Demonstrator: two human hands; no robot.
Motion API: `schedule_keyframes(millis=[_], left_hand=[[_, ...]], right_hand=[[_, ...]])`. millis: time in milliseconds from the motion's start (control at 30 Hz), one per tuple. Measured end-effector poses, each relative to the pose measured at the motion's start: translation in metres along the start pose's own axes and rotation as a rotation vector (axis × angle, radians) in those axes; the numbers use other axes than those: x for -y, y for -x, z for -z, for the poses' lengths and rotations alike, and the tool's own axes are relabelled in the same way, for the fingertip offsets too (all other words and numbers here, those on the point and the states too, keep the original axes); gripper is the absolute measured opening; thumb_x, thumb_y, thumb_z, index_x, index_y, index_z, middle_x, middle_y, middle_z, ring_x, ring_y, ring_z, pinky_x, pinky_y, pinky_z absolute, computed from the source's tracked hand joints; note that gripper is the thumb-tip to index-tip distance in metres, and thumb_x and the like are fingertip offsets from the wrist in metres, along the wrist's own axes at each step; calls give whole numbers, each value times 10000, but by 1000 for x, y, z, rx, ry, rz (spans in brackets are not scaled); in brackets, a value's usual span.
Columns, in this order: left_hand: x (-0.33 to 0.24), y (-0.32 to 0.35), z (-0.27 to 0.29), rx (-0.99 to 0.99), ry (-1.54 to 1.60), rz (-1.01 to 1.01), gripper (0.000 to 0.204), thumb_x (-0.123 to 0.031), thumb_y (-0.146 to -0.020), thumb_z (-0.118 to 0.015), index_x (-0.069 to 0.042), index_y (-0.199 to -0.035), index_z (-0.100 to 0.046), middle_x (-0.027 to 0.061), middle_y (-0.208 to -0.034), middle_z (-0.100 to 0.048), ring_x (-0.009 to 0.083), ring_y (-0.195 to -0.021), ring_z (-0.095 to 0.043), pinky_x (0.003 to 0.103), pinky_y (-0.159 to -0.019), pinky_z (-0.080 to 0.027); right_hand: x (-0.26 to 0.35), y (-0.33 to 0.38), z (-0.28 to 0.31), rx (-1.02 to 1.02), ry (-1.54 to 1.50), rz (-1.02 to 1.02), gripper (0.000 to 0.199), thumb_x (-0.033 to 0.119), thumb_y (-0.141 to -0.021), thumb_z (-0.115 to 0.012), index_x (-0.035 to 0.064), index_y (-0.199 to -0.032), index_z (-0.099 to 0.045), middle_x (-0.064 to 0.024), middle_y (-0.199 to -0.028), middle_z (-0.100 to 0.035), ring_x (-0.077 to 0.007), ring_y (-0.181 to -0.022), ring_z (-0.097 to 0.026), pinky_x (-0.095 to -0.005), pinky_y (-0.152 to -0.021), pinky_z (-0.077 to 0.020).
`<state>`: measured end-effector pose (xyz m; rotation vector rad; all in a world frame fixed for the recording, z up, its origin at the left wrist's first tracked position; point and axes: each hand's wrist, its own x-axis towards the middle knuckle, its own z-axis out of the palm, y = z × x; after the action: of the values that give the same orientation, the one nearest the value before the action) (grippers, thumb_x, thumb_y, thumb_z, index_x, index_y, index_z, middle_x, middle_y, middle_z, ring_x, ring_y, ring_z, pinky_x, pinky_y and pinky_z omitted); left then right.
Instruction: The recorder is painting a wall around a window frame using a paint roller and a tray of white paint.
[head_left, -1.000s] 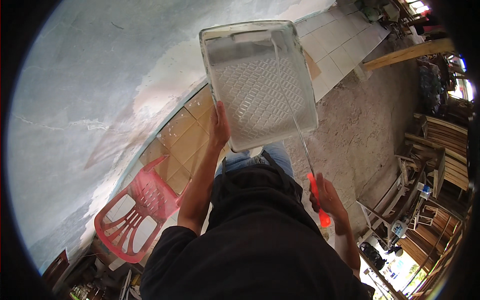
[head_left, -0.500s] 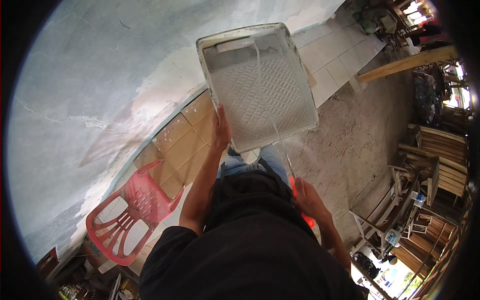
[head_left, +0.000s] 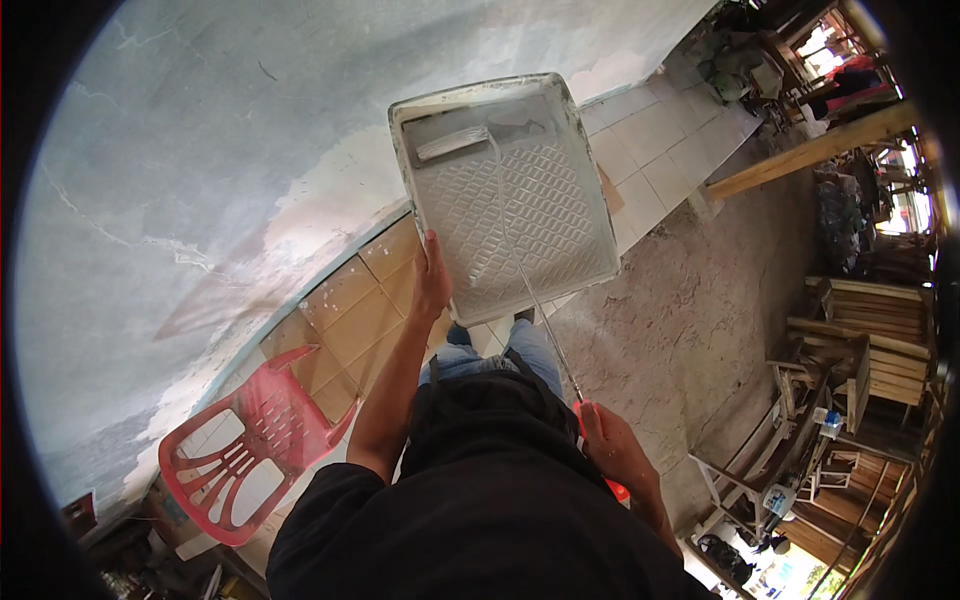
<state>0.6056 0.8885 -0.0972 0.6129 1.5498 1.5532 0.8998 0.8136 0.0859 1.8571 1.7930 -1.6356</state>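
Note:
A large paint tray with a ridged ramp is held out in front of me, its deep end far from my body. My left hand grips the tray's left rim near the close corner, partly hidden beneath it. In my right hand is the red handle of a paint roller. The fingers wrap round that handle at my right side. From there the roller's thin metal rod runs across the ramp. The pale roller head lies at the left of the deep end, where some greyish liquid shows.
A worn bluish wall rises on the left. By it a red plastic chair stands on tan tiles. Rough concrete floor spreads to the right, with wooden benches and a slanting wooden beam.
The roller head has come closer to me and leftward within the tray's deep end. My right hand has drawn back slightly. The tray sits a little lower in view.

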Motion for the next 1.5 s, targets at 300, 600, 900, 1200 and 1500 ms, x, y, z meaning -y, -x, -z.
schedule_keyframes(millis=[300, 600, 900, 1200, 1500], left_hand=[[-7, 10, -15, -186, -96, 15, 690, -513, -987, -285, 100, -1265, -438, 174, -1173, -547, 242, -1074, -508, 315, -946, -369], [-20, 4, -3, -64, -184, -93, 661, -490, -997, -276, 86, -1279, -438, 165, -1246, -518, 234, -1131, -490, 322, -977, -354], [-12, -15, 11, -163, -141, 1, 622, -474, -1001, -287, 86, -1187, -485, 135, -1077, -553, 199, -948, -490, 311, -863, -391], [-2, -7, 4, 11, -242, -53, 594, -464, -1003, -294, 71, -1149, -504, 117, -1018, -550, 177, -909, -473, 307, -853, -385], [6, -36, 11, -69, -258, -90, 669, -480, -996, -290, 116, -1257, -444, 190, -1228, -531, 245, -1127, -494, 311, -982, -347]], right_hand=[[-34, -19, -5, -182, -57, 111, 495, 437, -979, -381, -13, -899, -569, -121, -698, -563, -255, -670, -552, -380, -672, -448], [-53, -32, 13, -104, -366, -169, 489, 506, -980, -328, 81, -775, -453, -4, -549, -429, -86, -424, -417, -260, -381, -347], [-116, 48, -4, 20, -442, -236, 521, 545, -965, -325, 91, -743, -452, 8, -500, -405, -92, -384, -407, -270, -355, -334], [-96, 8, -21, -21, -493, -199, 532, 551, -972, -272, 93, -755, -434, -7, -556, -441, -104, -421, -432, -270, -391, -365], [-187, 44, -30, 129, -762, -427, 549, 622, -916, -372, 97, -827, -503, -9, -546, -436, -101, -421, -410, -260, -389, -339]])
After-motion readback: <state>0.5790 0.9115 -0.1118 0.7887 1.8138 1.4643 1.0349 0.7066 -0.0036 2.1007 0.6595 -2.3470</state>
